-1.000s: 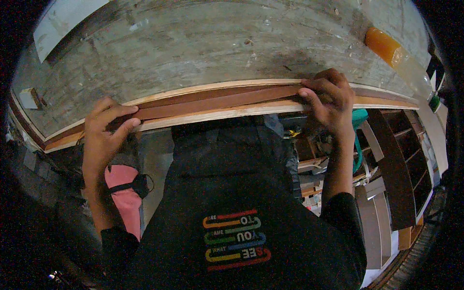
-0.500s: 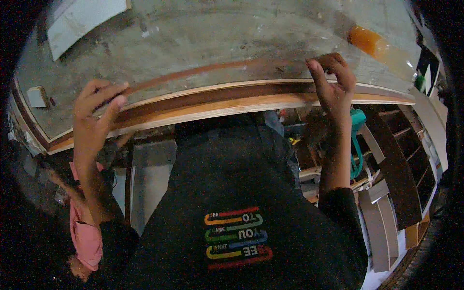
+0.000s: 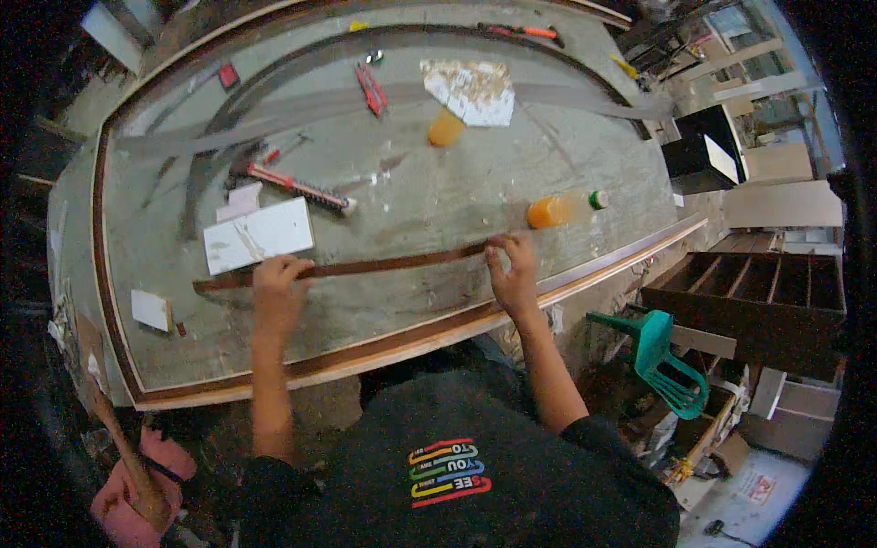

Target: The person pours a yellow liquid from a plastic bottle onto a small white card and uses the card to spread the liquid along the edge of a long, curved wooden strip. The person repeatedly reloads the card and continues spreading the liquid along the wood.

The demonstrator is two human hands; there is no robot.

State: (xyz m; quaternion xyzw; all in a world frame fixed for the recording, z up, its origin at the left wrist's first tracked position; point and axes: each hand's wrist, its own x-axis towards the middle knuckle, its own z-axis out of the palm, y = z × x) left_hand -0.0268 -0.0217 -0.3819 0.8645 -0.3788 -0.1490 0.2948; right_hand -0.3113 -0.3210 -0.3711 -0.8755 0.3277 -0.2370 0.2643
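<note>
A long, thin brown strip (image 3: 393,264) stretches between my hands, just above the grey worktable top (image 3: 411,315). My left hand (image 3: 281,285) pinches it near its left end, with a short length sticking out past the fingers. At the strip's right end, my right hand (image 3: 513,272) grips it between thumb and fingers. Beyond my left hand lies a white rectangular board piece (image 3: 258,236). A small white block (image 3: 151,310) sits farther left. Past my right hand, a clear bottle (image 3: 553,211) with orange liquid and a green cap lies on its side.
A red-and-black tool (image 3: 297,185), a red hand tool (image 3: 370,89) and a stained white board scrap (image 3: 468,91) lie farther back. A green plastic chair (image 3: 660,352) and a brown shelf unit (image 3: 731,297) stand right. Another person's pink clothing (image 3: 137,493) shows lower left.
My view has lifted to show more of the tabletop. My hands and the strip are now farther from the table's near edge, and the hands are closer together.
</note>
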